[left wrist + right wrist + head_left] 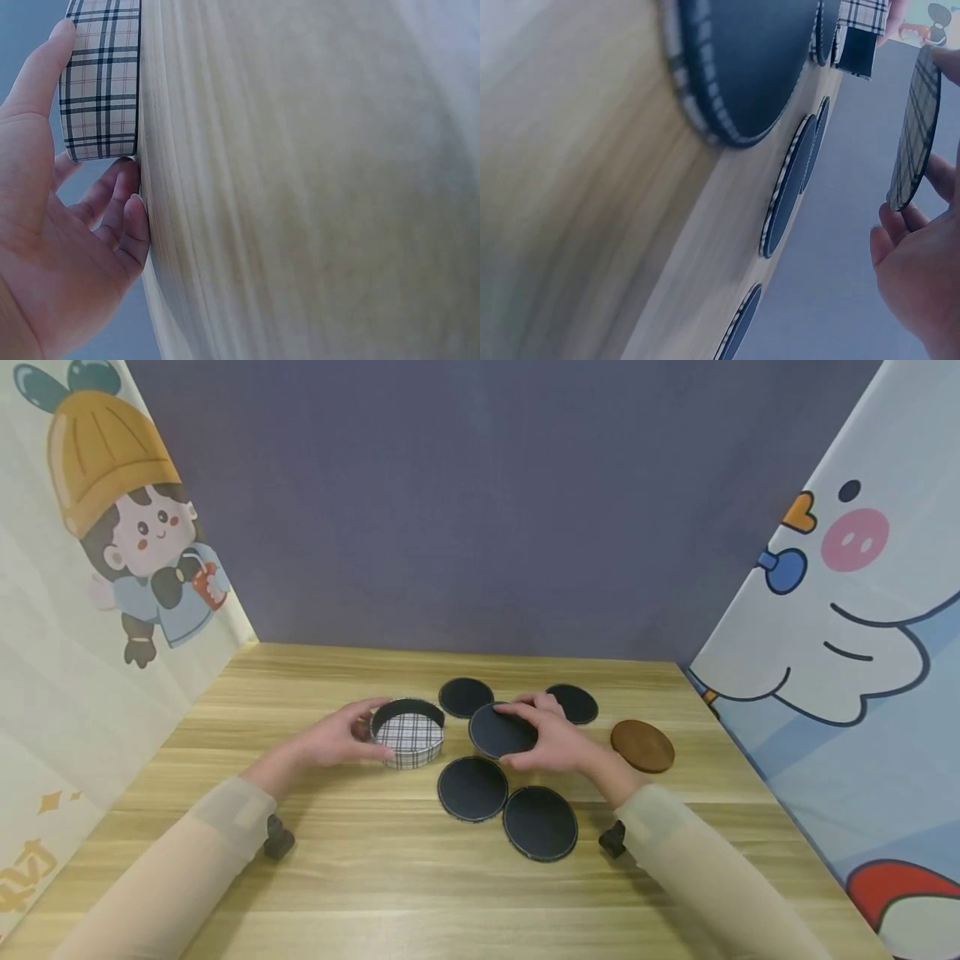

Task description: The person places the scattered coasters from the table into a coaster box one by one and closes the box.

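Note:
A round coaster holder [407, 758] with a plaid outer wall and black inner wall stands on the table at the centre left. A plaid surface shows inside it. My left hand [341, 737] holds its left side, thumb at the near wall and fingers round the far side; the plaid wall [101, 82] fills the top left of the left wrist view. My right hand [551, 739] pinches a black coaster [495, 732] by its edge, raised off the table just right of the holder. In the right wrist view this coaster [916, 131] shows a plaid underside.
Several black coasters lie flat: one behind the held coaster [466, 697], one at the back right [573, 704], and two in front, a left one [472, 788] and a right one [540, 823]. A brown disc [642, 746] lies right. A grey wall [465, 527] stands behind.

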`<state>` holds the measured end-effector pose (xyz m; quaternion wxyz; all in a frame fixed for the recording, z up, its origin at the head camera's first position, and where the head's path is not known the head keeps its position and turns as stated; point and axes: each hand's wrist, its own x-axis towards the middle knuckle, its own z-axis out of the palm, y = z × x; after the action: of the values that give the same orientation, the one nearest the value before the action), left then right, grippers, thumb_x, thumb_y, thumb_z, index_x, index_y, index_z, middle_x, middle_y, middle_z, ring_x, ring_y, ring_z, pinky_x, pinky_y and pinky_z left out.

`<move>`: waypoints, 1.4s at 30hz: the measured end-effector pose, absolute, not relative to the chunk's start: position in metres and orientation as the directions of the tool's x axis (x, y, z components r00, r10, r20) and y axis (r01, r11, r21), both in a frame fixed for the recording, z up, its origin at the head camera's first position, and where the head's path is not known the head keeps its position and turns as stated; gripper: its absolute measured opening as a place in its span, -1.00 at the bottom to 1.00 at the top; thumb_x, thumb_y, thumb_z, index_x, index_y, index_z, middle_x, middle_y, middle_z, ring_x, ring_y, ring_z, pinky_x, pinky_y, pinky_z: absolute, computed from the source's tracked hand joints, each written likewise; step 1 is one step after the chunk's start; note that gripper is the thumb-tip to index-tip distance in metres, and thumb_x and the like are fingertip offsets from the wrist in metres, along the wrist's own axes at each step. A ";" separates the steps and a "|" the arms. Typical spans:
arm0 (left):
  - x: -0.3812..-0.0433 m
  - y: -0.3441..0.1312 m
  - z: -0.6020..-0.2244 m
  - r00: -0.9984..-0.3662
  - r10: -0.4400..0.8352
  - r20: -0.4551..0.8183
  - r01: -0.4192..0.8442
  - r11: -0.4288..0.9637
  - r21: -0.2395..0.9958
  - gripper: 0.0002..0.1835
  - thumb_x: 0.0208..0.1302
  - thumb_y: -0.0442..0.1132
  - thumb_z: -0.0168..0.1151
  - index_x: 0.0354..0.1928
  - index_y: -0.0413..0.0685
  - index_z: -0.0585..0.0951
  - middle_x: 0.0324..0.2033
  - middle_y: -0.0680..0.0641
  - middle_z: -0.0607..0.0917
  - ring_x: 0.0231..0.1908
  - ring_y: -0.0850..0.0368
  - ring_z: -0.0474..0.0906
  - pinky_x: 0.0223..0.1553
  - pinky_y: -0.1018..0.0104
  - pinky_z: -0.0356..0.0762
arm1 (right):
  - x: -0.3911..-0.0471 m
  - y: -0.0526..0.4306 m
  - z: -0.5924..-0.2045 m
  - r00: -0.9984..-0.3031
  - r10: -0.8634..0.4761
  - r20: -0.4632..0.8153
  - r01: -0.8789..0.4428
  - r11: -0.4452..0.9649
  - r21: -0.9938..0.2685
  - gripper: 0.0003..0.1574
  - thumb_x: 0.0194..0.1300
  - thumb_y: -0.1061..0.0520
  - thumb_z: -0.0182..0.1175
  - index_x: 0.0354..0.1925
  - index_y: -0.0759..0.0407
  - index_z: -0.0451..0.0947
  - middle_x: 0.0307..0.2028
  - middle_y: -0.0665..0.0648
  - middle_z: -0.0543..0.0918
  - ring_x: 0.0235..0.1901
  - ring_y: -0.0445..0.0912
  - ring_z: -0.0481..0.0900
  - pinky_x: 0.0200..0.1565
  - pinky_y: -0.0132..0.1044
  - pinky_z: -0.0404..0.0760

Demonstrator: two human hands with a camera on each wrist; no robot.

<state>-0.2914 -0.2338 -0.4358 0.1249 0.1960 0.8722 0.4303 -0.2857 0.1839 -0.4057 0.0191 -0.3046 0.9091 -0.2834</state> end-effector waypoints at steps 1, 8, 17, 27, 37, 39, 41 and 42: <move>-0.291 -0.234 -0.436 -0.892 0.449 -0.050 0.234 0.554 0.799 0.21 0.23 -0.04 0.69 0.75 -0.10 0.12 0.26 -0.40 0.61 0.13 -0.18 0.70 0.13 -0.05 0.79 | -0.286 0.182 -0.405 -0.813 -0.565 0.139 -0.543 0.650 -0.532 0.06 0.18 -0.23 0.58 0.59 -0.18 0.47 0.50 0.23 0.36 0.43 0.22 0.24 0.34 0.29 0.30; -0.291 -0.233 -0.436 -0.891 0.451 -0.051 0.237 0.556 0.796 0.21 0.24 -0.04 0.68 0.76 -0.11 0.11 0.28 -0.41 0.60 0.14 -0.19 0.70 0.17 -0.10 0.78 | -0.291 0.164 -0.401 -0.822 -0.558 0.119 -0.525 0.659 -0.539 0.07 0.18 -0.25 0.57 0.60 -0.25 0.45 0.57 0.27 0.30 0.51 0.27 0.21 0.38 0.34 0.33; -0.289 -0.235 -0.435 -0.892 0.450 -0.052 0.240 0.567 0.788 0.21 0.23 0.01 0.68 0.76 -0.06 0.12 0.27 -0.39 0.61 0.14 -0.18 0.70 0.21 -0.15 0.75 | -0.302 0.138 -0.393 -0.826 -0.556 0.089 -0.518 0.688 -0.508 0.08 0.18 -0.35 0.53 0.61 -0.38 0.40 0.54 0.15 0.31 0.47 0.19 0.29 0.35 0.21 0.48; -0.291 -0.235 -0.436 -0.889 0.455 -0.043 0.247 0.558 0.792 0.18 0.24 -0.03 0.68 0.75 -0.07 0.15 0.26 -0.38 0.62 0.11 -0.13 0.72 0.18 -0.08 0.77 | -0.314 0.104 -0.386 -0.807 -0.585 0.080 -0.539 0.676 -0.502 0.07 0.20 -0.37 0.52 0.61 -0.35 0.41 0.57 0.18 0.30 0.49 0.19 0.27 0.41 0.25 0.47; -0.292 -0.235 -0.438 -0.876 0.480 -0.050 0.241 0.524 0.817 0.16 0.30 -0.04 0.65 0.76 -0.08 0.11 0.23 -0.36 0.64 0.12 -0.14 0.72 0.11 0.02 0.79 | -0.319 0.074 -0.389 -0.793 -0.605 0.070 -0.546 0.657 -0.520 0.07 0.19 -0.37 0.54 0.60 -0.29 0.45 0.53 0.17 0.32 0.48 0.17 0.27 0.46 0.24 0.40; -0.293 -0.235 -0.438 -0.878 0.476 -0.051 0.239 0.528 0.815 0.16 0.30 -0.04 0.65 0.76 -0.07 0.12 0.23 -0.36 0.64 0.13 -0.15 0.72 0.11 0.02 0.78 | -0.320 0.070 -0.390 -0.797 -0.601 0.060 -0.536 0.657 -0.531 0.06 0.20 -0.37 0.53 0.60 -0.31 0.45 0.55 0.16 0.31 0.50 0.16 0.26 0.46 0.26 0.39; -0.292 -0.235 -0.438 -0.880 0.472 -0.049 0.241 0.534 0.811 0.15 0.29 -0.04 0.65 0.75 -0.06 0.13 0.24 -0.35 0.64 0.14 -0.15 0.72 0.11 0.03 0.78 | -0.321 0.066 -0.392 -0.797 -0.602 0.044 -0.527 0.657 -0.539 0.06 0.20 -0.37 0.53 0.60 -0.31 0.44 0.57 0.15 0.30 0.52 0.17 0.24 0.46 0.27 0.40; -0.292 -0.235 -0.438 -0.881 0.470 -0.049 0.241 0.535 0.810 0.15 0.29 -0.03 0.65 0.75 -0.06 0.14 0.23 -0.35 0.64 0.14 -0.16 0.72 0.11 0.03 0.78 | -0.321 0.064 -0.392 -0.795 -0.606 0.036 -0.526 0.657 -0.540 0.05 0.21 -0.37 0.53 0.60 -0.31 0.44 0.58 0.15 0.29 0.53 0.18 0.23 0.46 0.28 0.40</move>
<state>-0.2924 -0.2351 -0.4379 0.1317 0.2052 0.8662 0.4361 -0.3213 0.0642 -0.3923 0.0735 -0.3119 0.9073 -0.2721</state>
